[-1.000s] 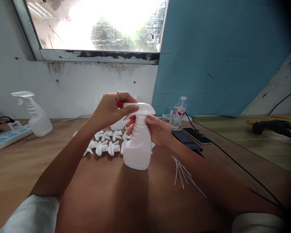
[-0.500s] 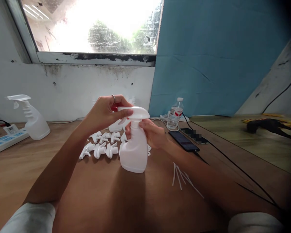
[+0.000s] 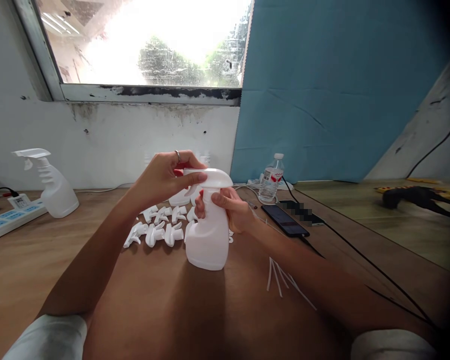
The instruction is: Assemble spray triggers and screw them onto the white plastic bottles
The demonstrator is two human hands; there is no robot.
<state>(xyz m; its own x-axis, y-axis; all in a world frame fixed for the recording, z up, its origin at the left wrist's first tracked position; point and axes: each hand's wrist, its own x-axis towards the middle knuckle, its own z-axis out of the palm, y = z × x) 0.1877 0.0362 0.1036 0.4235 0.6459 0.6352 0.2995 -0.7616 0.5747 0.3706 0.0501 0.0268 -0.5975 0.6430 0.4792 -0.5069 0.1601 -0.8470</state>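
Observation:
A white spray bottle (image 3: 209, 240) stands upright on the brown table in front of me, its spray head (image 3: 215, 177) on top of the neck. My left hand (image 3: 174, 172), with a ring on one finger, grips the spray head from the left, thumb along its near side. Around the bottle's neck are the fingers of my right hand (image 3: 230, 207), coming from the right, with fingertips showing on the left side. Behind and left of the bottle lie several white trigger heads (image 3: 155, 234) in rows. Thin white tubes (image 3: 277, 275) lie on the table to the right.
At the left, another spray bottle (image 3: 58, 192) stands beside a power strip (image 3: 17, 217). A clear water bottle (image 3: 272, 180), a dark phone (image 3: 285, 220) and black cables are at the right. The window (image 3: 146, 45) and wall rise behind the table.
The thumb of my right hand has shifted slightly down and left on the bottle's neck. My left hand still grips the spray head. The whole view has moved slightly.

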